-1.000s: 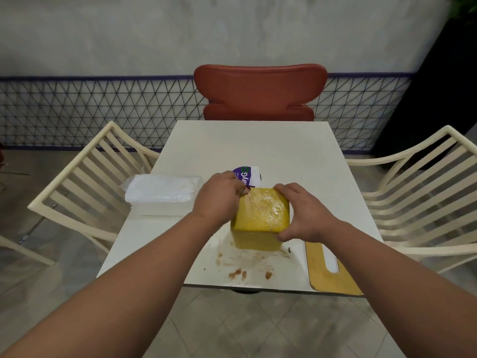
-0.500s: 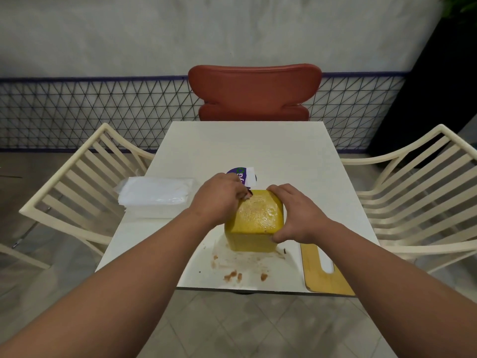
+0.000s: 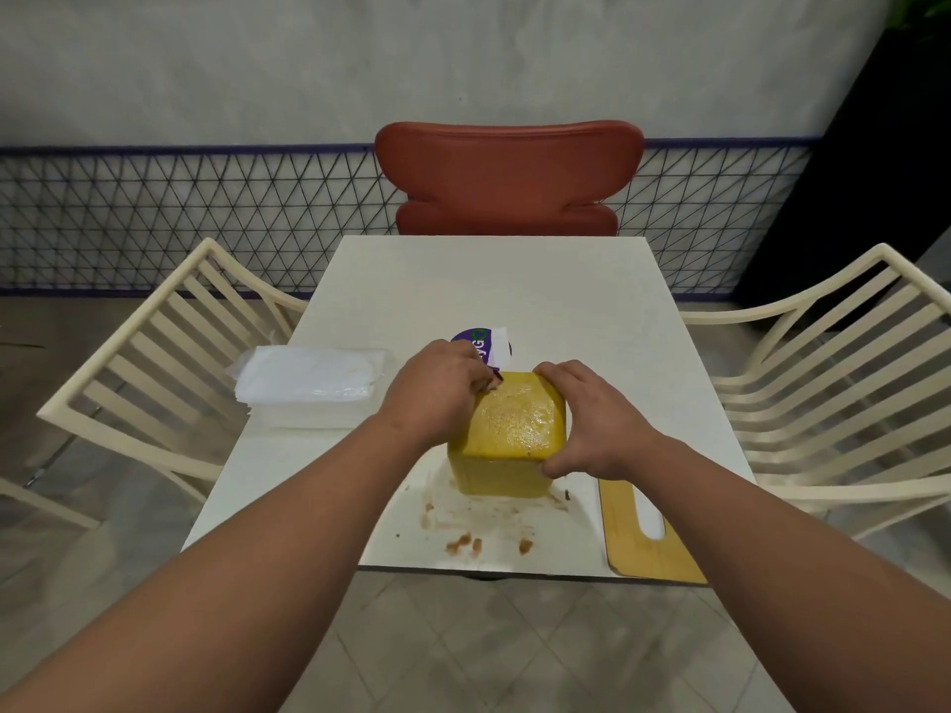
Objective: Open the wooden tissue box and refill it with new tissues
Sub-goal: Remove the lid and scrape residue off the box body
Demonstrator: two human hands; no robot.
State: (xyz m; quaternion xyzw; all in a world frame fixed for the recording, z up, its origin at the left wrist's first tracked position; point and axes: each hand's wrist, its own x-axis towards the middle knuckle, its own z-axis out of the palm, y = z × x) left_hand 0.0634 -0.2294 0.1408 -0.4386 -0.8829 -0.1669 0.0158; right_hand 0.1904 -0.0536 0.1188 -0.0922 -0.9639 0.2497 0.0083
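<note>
While the right hand [image 3: 592, 424] curls around the wooden tissue box [image 3: 507, 440] near the table's [image 3: 514, 285] front edge, the left hand [image 3: 437, 388] pinches purple-and-white wrapping [image 3: 486, 347] at its rim; steadying the box firmly should help the packet slide without tearing.

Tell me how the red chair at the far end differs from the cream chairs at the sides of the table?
The red chair has a solid, smooth back; each cream chair has an open back of slats. The red chair faces the person across the table; the cream chairs stand at its left and right sides. All are pulled close to the table, and nobody sits in them.
</note>
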